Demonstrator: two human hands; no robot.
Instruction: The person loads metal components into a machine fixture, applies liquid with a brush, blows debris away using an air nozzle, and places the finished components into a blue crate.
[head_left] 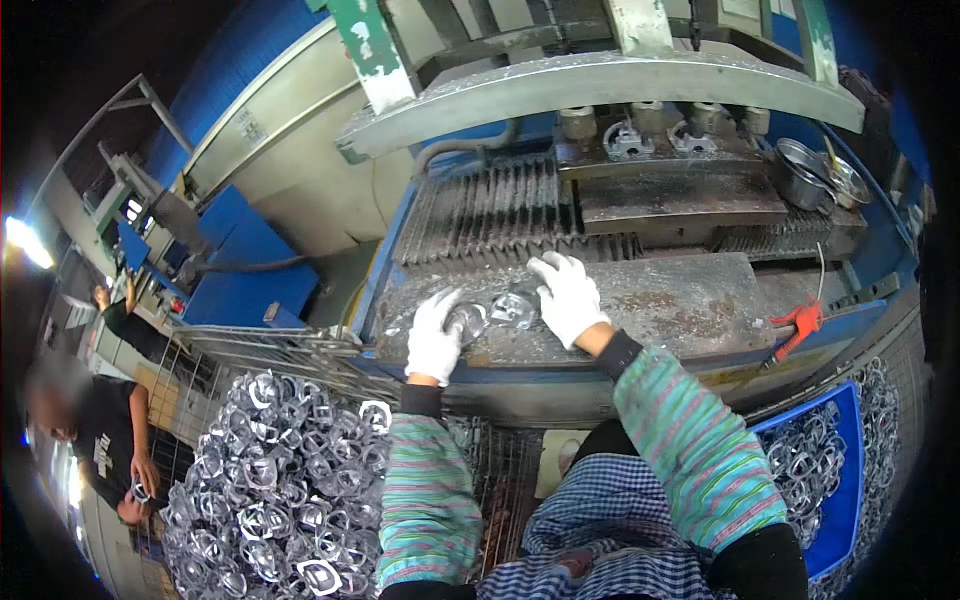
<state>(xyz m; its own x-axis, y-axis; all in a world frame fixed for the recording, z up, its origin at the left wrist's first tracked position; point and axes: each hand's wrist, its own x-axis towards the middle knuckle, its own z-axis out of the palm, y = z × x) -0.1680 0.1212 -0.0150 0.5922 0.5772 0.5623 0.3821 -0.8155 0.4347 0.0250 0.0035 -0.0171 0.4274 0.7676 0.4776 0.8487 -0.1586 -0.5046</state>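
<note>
My left hand (434, 336), in a white glove, has its fingers closed round the edge of a rounded grey metal casting (468, 323) on the worn metal ledge of the machine. Just to the right lies a second metal casting (513, 309) with an opening in it. My right hand (572, 302), also gloved in white, is at the right side of this second casting, with thumb and fingers apart. Whether its thumb touches the casting I cannot tell.
A large wire cage heaped with metal castings (280, 480) stands at lower left. A blue bin (850, 470) of castings is at lower right. On the ledge's right lies a red-handled tool (800, 322). Two castings sit in the machine (690, 205). Two people (105, 430) are at left.
</note>
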